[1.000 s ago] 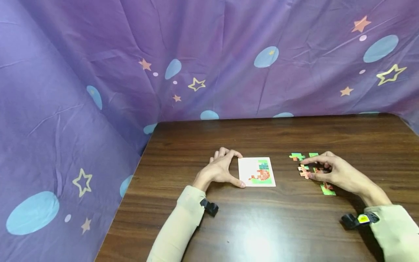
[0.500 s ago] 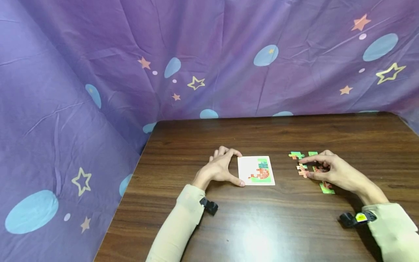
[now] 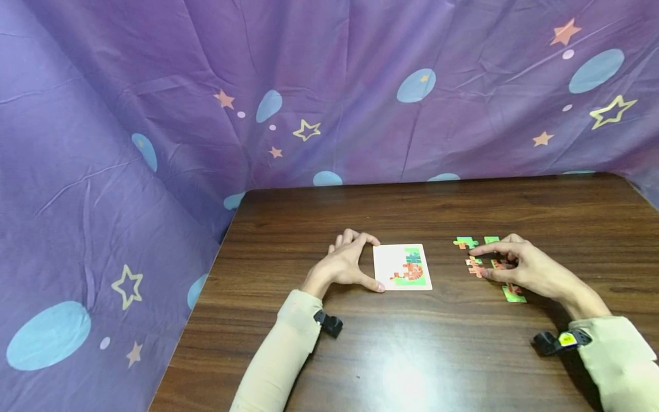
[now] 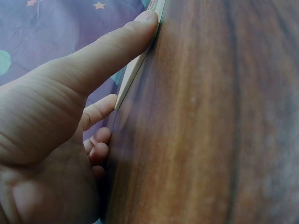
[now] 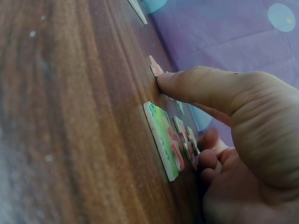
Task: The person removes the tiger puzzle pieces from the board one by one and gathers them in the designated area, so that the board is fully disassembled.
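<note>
My left hand [image 3: 344, 266] spans the left side of a square white puzzle board [image 3: 385, 264]. In the left wrist view its thumb [image 4: 133, 35] lies along the board's edge, and the index fingertip touches a corner. Joined green and red pieces fill the board's right part. To the right, my right hand [image 3: 535, 270] has thumb and index finger at opposite ends of a red-pink puzzle piece [image 3: 473, 266], pinching it low over the table. The right wrist view shows the thumb tip against this piece [image 5: 154, 66]. The other right fingers are curled behind.
Loose puzzle pieces lie around the right hand: a green-red one [image 3: 465, 242] behind, a green one [image 3: 491, 240], a partly covered red one [image 3: 498, 264], and a green-red one [image 3: 513, 294] nearer. The brown wooden table [image 3: 288, 229] meets a purple curtain [image 3: 360, 103].
Both hands keep nearly the same positions; the piece between the right thumb and index finger has barely shifted. The whole head view has drifted slightly.
</note>
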Demonstrator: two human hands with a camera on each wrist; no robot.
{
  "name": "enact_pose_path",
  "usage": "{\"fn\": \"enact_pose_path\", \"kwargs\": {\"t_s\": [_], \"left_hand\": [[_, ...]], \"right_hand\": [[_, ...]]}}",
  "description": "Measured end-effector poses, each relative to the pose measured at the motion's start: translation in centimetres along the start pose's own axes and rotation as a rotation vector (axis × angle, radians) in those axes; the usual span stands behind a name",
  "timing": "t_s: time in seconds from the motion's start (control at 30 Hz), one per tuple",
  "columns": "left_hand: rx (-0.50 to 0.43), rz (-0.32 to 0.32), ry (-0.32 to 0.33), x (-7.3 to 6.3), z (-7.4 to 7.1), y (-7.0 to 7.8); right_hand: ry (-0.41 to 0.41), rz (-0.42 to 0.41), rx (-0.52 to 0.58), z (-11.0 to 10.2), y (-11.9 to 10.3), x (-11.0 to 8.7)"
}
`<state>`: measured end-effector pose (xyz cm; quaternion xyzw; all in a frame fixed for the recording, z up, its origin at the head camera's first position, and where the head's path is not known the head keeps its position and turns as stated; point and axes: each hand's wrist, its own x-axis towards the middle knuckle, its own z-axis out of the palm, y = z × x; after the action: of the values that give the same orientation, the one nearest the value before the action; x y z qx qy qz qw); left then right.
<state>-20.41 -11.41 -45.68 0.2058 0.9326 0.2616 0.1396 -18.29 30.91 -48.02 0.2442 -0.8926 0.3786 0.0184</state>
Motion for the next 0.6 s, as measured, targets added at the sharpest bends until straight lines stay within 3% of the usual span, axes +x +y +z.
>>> {"fn": "enact_pose_path", "kwargs": {"t_s": [0.6], "left_hand": [[-0.004, 0.002, 0.006, -0.08, -0.08, 0.12]], "right_hand": [[0.013, 0.052, -0.015, 0.13, 0.27, -0.16]]}}
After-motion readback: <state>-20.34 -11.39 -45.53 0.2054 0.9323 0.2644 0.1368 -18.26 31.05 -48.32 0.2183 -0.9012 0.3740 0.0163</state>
